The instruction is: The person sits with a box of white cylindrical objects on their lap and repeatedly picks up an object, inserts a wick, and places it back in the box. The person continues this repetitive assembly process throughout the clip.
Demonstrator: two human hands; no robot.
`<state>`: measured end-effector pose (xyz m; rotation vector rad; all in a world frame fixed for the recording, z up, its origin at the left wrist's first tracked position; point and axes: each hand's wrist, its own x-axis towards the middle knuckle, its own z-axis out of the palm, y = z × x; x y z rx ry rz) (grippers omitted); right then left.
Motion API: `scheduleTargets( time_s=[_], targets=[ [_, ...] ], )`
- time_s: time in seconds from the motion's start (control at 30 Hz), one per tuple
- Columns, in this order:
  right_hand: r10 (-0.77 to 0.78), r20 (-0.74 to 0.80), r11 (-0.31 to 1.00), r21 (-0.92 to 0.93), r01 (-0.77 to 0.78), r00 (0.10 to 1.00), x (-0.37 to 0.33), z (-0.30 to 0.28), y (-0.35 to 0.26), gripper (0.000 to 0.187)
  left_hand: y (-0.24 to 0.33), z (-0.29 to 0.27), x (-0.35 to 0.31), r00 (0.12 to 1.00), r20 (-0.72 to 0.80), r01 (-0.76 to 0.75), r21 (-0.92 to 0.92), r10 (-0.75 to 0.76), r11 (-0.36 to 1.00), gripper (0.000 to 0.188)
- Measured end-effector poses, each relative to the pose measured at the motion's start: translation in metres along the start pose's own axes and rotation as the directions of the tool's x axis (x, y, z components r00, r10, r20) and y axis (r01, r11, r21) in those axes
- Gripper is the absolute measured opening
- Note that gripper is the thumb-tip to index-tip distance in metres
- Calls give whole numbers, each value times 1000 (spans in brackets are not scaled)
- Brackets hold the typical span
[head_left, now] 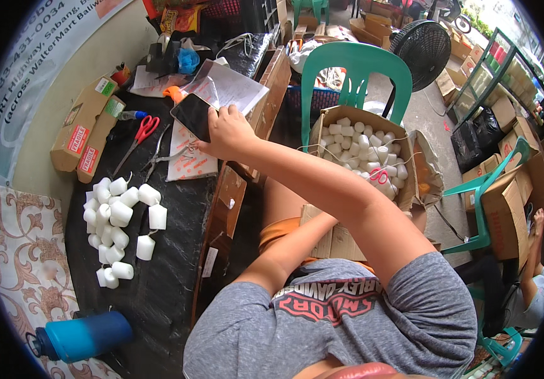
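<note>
Phone, dark and flat, is sitting near the table's right edge, the right hand's fingers closing around its corner. Bare tabletop is lying open between white plastic caps and that edge. Left hand is hidden; its grip cannot be told.

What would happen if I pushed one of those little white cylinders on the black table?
A small white cylinder would probably slide easily, seeming light. Those lying sideways might roll, being round. Upright ones look squat, so less likely to tip.
</note>
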<state>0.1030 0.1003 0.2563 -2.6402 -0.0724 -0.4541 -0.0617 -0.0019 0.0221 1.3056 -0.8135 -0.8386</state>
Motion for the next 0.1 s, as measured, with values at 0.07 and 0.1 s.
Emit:
scheduleTargets(
  time_s=[0.07, 0.1],
  targets=[
    [88, 97, 995, -47, -84, 991, 11, -9, -12, 88, -10, 0, 3, 993, 16, 114, -256, -114, 960, 8],
    [172, 251, 979, 60, -193, 953, 16, -15, -14, 92, -11, -3, 3, 993, 18, 115, -257, -114, 960, 8]
  ],
)
